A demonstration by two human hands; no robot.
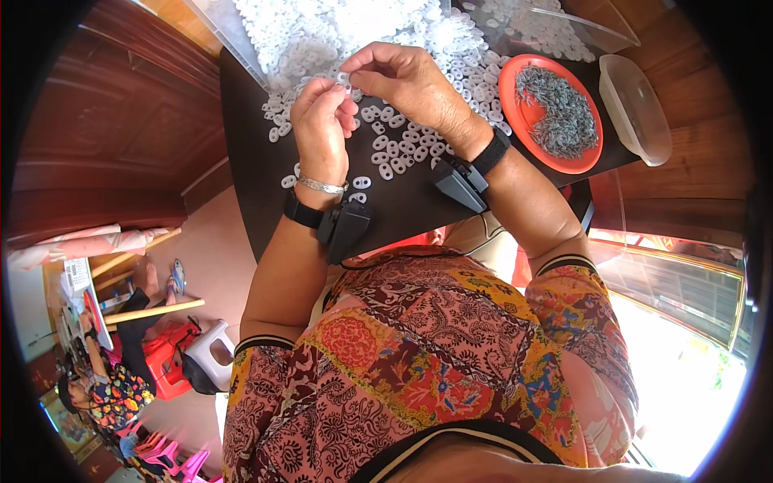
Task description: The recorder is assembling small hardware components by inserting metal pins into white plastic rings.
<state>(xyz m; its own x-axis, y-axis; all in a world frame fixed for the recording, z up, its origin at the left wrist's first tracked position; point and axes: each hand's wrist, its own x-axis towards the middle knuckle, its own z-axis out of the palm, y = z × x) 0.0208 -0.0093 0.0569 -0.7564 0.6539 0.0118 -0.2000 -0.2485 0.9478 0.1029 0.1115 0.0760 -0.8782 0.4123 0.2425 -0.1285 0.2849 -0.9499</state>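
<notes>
Left hand [319,133]: fingers bent, thumb and fingertips pinching one small white two-holed piece [344,79], held above the worktop [256,173], before the pile. Silver-coloured bracelet [320,186] at the wrist; black strap with a black device [345,228] just below it.

Right hand [415,87]: thumb and forefinger brought close together at the same piece; whether they grip it, or something smaller, cannot be told. Black strap with a second black device [461,183] at the wrist.

White two-holed pieces, many: heaped in a large pile [354,36] at the far side; others lying loose [380,143] beneath and between the hands, a few near the left wrist.

Orange-red plate [527,117], one: right of the right hand, bearing a heap of small slender grey parts [568,121].

Clear plastic tub [648,133], one: just beside the plate, on its right.

Clear box [229,36], one: at the pile's left.

Red stool [169,366], one: on the floor [213,249], lower left, near another person [121,394] in a flowered top.
</notes>
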